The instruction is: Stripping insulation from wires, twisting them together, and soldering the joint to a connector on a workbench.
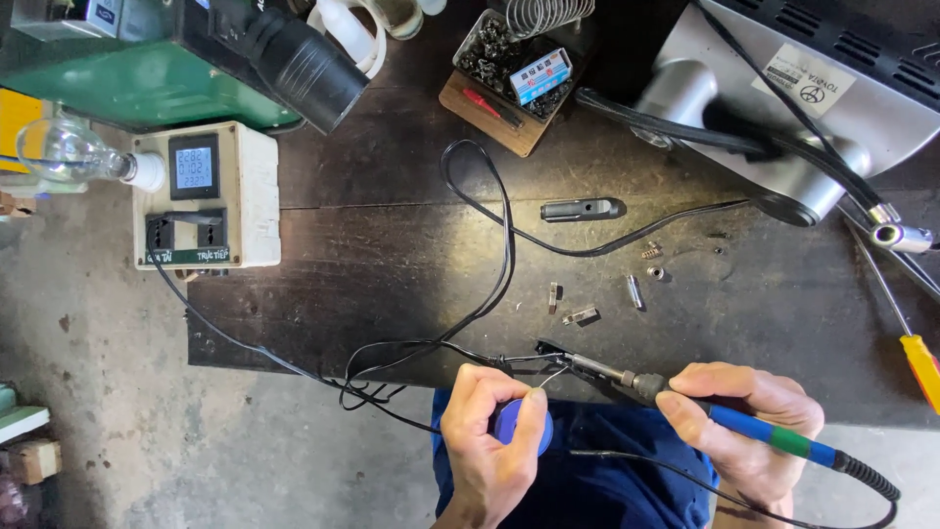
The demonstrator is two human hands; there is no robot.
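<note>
Soldering is what I am seeing in hand at the lower middle of the frame, and I am judging it to be in the middle stage, not finished. The right hand (pixel 749 421) is gripping the blue and green soldering iron (pixel 685 402) like a pen, and its metal tip is pointing left toward the end of the thin black cable (pixel 504 245). The left hand (pixel 490 441) is closed around a small blue spool (pixel 519 423), and a thin bright solder wire (pixel 553 376) is rising from its fingers toward the same point. The tip, the solder wire and the cable end are meeting very close together just below the front edge of the dark wooden bench (pixel 392 294); I cannot tell if they are really touching. What looks already done: the cable is lying across the bench, and it is seeming to run from the grey car part (pixel 774 108) at the upper right. Small metal pieces (pixel 636 291) and a dark cylindrical plug body (pixel 583 209) are lying loose in the middle of the bench, so I am thinking the assembling is waiting after the joint. A beige socket box with a small screen (pixel 206 196) is standing at the upper left, and a yellow-handled screwdriver (pixel 920 367) is lying at the right edge.
</note>
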